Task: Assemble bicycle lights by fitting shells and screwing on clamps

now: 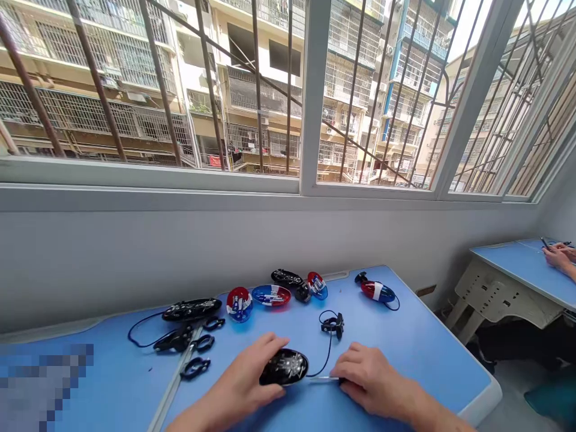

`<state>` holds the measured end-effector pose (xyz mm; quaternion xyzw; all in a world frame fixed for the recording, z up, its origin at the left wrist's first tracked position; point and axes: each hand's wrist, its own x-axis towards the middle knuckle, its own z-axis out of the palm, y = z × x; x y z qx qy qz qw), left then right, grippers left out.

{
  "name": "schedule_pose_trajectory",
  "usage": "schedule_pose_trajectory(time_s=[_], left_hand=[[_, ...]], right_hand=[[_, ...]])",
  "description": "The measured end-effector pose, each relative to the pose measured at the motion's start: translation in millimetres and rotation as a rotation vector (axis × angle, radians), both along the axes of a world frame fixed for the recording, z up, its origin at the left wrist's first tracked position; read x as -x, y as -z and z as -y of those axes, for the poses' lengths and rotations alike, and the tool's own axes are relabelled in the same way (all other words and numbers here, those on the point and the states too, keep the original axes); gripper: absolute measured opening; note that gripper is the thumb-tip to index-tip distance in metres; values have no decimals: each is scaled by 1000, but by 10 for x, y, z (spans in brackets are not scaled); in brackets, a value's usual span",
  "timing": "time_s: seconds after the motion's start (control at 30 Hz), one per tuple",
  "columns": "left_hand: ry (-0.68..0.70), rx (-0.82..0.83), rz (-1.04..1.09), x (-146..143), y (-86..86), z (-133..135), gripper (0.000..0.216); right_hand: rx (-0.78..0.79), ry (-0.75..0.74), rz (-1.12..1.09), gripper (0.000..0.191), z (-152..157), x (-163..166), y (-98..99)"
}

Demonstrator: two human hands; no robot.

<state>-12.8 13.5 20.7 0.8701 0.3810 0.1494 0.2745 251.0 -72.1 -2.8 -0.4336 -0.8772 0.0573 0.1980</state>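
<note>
My left hand [245,381] is curled round one end of a glossy black oval shell [290,366] with silvery marks on top. A thin black cable runs from the shell's right end to a small black clamp piece [332,325] on the table. In my right hand [371,378] is a screwdriver [323,379], its dark handle mostly hidden by the fingers. Its thin metal shaft points left toward the shell's right end; whether the tip touches is unclear.
Red-and-blue oval shells [271,295] and black shells [191,309] line the back of the blue table [405,336]. Several black ring clamps [195,368] lie left, by the table seam. A wall and barred windows stand behind. At far right another person's hands [558,255] are over a second table [508,258].
</note>
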Motion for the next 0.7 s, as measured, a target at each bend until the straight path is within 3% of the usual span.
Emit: schedule_pose_trajectory(time_s=[0.1, 0.2, 0.37, 0.57, 0.7], left_hand=[[-63, -11, -42, 28, -38, -22, 45], [-53, -17, -64, 24, -71, -18, 31], [-99, -53, -19, 13, -48, -21, 27], [-197, -140, 30, 18, -25, 2, 28], [-218, -133, 58, 11, -14, 5, 32]], right_hand=[[11, -17, -67, 22, -38, 45, -88], [-9, 95, -144, 24, -187, 8, -177], [72, 289, -56, 49, -538, -27, -197], [106, 261, 1, 31, -639, 56, -27], [123, 292, -268, 25, -619, 27, 51]])
